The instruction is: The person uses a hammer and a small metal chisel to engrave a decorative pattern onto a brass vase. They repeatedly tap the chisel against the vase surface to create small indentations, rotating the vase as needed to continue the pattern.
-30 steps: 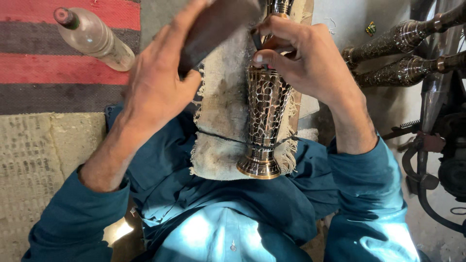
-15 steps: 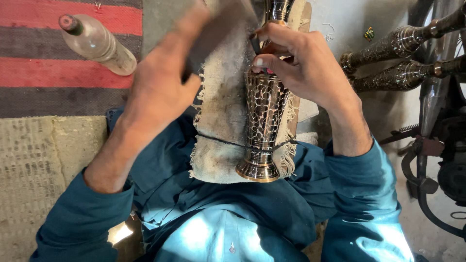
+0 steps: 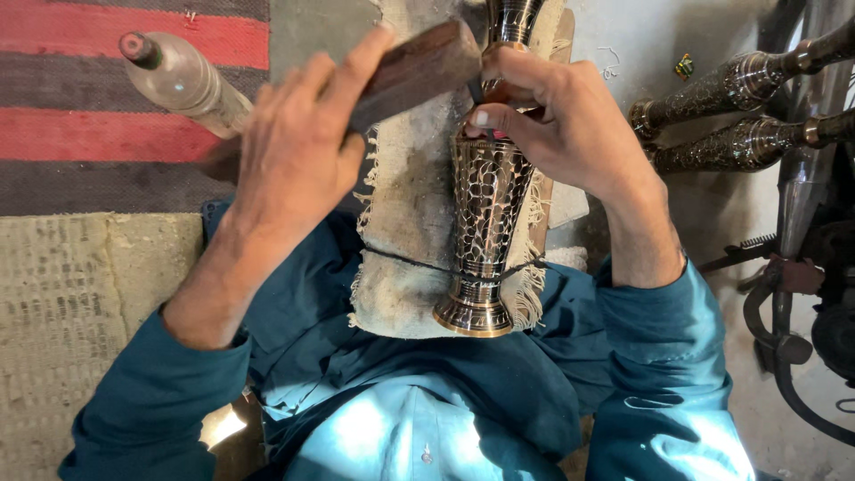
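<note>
An engraved brass vase [image 3: 485, 223] with a dark cracked pattern lies on a frayed cloth pad [image 3: 410, 223] across my lap, its foot toward me. My left hand [image 3: 294, 151] grips a dark wooden mallet block [image 3: 414, 71], whose head is raised just above the vase's upper body. My right hand [image 3: 557, 120] pinches a small chisel [image 3: 476, 93] against the vase near its neck. A thin black cord [image 3: 401, 260] runs across the pad and the vase's stem.
A clear bottle [image 3: 183, 80] lies on a red and dark striped rug [image 3: 116, 107] at the upper left. Two engraved metal stems [image 3: 739, 116] lie at the upper right, next to dark machine parts [image 3: 815, 267] along the right edge.
The mallet in my left hand has swung a little to the right, toward the chisel. My right hand stays on the vase.
</note>
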### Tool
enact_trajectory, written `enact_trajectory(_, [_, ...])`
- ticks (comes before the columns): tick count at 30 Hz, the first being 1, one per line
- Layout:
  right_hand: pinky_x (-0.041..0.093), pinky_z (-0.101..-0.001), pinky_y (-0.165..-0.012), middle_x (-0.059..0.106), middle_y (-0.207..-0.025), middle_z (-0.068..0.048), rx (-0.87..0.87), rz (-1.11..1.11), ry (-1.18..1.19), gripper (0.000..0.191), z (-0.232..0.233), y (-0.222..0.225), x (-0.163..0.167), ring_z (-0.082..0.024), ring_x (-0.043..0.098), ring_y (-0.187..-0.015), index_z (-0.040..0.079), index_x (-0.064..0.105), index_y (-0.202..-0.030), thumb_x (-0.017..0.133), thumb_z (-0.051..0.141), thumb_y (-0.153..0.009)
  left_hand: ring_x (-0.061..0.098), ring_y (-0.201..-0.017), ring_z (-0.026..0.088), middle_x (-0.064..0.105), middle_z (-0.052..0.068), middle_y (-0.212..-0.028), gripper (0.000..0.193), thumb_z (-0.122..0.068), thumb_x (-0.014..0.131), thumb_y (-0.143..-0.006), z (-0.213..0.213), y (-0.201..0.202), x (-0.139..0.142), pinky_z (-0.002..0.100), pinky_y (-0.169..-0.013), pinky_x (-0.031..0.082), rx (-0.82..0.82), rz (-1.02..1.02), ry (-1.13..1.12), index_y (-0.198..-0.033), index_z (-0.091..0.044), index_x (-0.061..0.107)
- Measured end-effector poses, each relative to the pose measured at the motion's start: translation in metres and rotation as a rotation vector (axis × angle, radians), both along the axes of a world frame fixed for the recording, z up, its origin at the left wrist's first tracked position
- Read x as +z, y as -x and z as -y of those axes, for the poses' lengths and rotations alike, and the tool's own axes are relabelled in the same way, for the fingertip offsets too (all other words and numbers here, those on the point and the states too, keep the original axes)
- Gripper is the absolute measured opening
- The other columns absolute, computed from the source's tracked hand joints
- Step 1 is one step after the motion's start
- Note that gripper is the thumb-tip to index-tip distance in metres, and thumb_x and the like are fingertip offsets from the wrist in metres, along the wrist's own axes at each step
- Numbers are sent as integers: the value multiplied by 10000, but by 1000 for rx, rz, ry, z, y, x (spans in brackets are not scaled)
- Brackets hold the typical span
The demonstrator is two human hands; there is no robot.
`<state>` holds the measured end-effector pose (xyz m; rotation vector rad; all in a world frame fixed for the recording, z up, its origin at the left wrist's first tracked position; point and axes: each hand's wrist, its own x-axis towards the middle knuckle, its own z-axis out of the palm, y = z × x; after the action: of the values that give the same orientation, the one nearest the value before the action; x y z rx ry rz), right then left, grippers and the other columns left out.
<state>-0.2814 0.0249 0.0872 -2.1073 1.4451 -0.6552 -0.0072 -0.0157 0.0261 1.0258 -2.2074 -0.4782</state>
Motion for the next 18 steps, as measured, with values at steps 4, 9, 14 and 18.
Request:
enact_trajectory(4, [599, -307, -788, 776, -1060, -133, 40, 5, 79, 290, 0, 2, -1, -190, 775, -997, -1, 629, -1217, 796, 119, -1012, 627, -1264, 360, 578, 145, -1327, 831, 75, 688, -885, -1, 1, 0, 448, -1031, 550, -57, -175, 31, -1559, -211, 296])
enact_trajectory(9, [597, -311, -783, 775, -1007, -112, -1, 17, 6, 263, 0, 4, 0, -179, 788, -958, 14, 635, -1235, 753, 76, -1009, 629, -1236, 368, 570, 152, -1308, 879, 44, 750, -890, -3, 2, 4, 457, -1036, 546, -66, -104, 66, -1601, -217, 304])
enact_trajectory(14, [615, -308, -818, 784, -1019, -100, 11, 91, -30, 259, -1, 4, -1, -179, 783, -996, 17, 629, -1239, 748, 71, -1016, 673, -1053, 361, 589, 139, -1130, 924, 17, 787, -846, -1, 2, 3, 499, -959, 550, -39, 65, 103, -1623, -215, 344])
enact_trajectory(18, [599, -305, -826, 769, -1062, -133, 58, 54, 94, 299, -2, 6, -1, -192, 772, -997, -1, 616, -1231, 799, 69, -1005, 651, -1211, 383, 563, 168, -1313, 898, 55, 758, -881, 1, 4, 0, 461, -1066, 562, -69, -143, 48, -1600, -215, 294])
